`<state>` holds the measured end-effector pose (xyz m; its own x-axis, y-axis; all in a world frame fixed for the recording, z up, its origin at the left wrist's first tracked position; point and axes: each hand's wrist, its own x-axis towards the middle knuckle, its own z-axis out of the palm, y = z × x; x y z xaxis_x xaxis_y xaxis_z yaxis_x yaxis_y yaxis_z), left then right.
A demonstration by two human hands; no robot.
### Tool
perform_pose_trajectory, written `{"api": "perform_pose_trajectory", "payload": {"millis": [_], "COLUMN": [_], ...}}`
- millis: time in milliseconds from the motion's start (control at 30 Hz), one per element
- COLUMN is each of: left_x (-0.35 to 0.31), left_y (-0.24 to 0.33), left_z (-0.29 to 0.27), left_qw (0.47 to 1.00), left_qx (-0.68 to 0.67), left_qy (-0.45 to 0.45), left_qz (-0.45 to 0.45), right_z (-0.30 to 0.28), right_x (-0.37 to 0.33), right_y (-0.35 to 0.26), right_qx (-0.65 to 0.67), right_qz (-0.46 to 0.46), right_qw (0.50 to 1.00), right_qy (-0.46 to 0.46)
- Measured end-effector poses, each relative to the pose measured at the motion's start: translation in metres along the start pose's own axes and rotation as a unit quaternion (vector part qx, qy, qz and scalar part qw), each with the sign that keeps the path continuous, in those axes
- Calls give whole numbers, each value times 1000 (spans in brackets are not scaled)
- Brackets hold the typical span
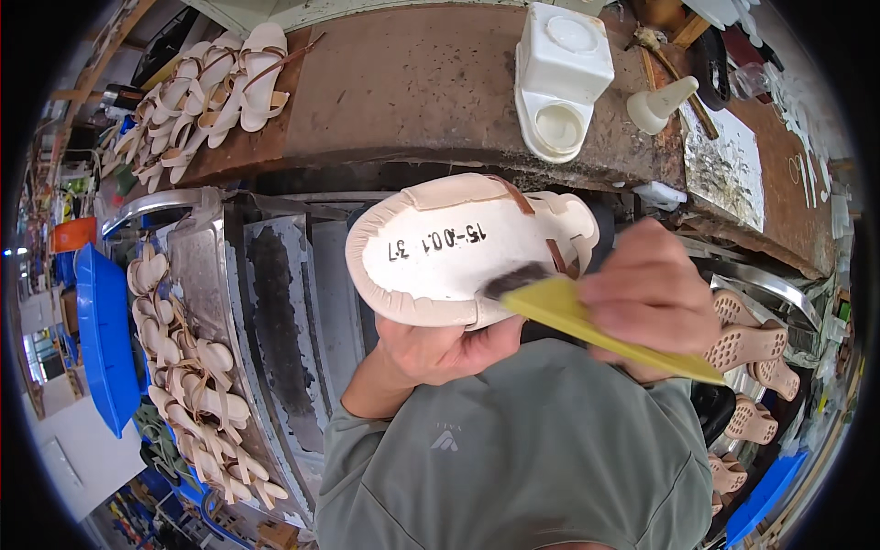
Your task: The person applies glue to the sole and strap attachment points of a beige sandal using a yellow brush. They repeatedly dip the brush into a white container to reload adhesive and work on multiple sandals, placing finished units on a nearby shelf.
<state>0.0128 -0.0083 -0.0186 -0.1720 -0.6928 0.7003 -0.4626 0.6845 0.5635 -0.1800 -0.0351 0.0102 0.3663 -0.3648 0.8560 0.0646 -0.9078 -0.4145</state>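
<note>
Brush (pixel 564 312) at the rim of an upturned sandal (pixel 422 252)

Nearest is a grey-green cloth shirt (pixel 513 440), just below the sandal. At the sandal's lower edge, the left hand (pixel 440 348) grips it with the thumb along the rim; the other fingertips are hidden beneath, so I cannot tell how they lie. At its right, the blurred right hand (pixel 651 293) has its fingers bunched together, pinching the brush's flat yellow handle. The dark bristles (pixel 516 280) overlap the sole's edge by a brown strap; whether they touch is too blurred to say.

For an even coat or a clean sweep, whichever this is, light strokes along the rim seem best, with the sandal held level and the bristles clear of the straps.

The sandal's underside is smooth, white and oval, with dark stamped marks; soft cream material folds over its rim in small pleats.

Left of it hang more cream sandals (pixel 197 376); right of it sit tan soles (pixel 752 344) dotted with round hollows. Beyond it, a stained brown bench (pixel 394 82) bears a glossy white container (pixel 568 55).
</note>
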Motion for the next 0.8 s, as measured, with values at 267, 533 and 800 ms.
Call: {"api": "perform_pose_trajectory", "payload": {"millis": [267, 533, 800], "left_x": [-3, -16, -15], "left_y": [16, 18, 20], "left_z": [-7, -8, -4], "left_qw": [997, 996, 992], "left_qx": [-57, -73, -59], "left_qy": [40, 30, 94], "left_qz": [-24, -46, -58], "right_z": [-14, -27, -39], "right_x": [-3, -3, 3], "right_y": [-11, -3, -1], "right_qx": [-1, 15, -21], "right_qz": [5, -72, -80], "right_qw": [999, 997, 996], "right_qy": [-53, -23, 21]}}
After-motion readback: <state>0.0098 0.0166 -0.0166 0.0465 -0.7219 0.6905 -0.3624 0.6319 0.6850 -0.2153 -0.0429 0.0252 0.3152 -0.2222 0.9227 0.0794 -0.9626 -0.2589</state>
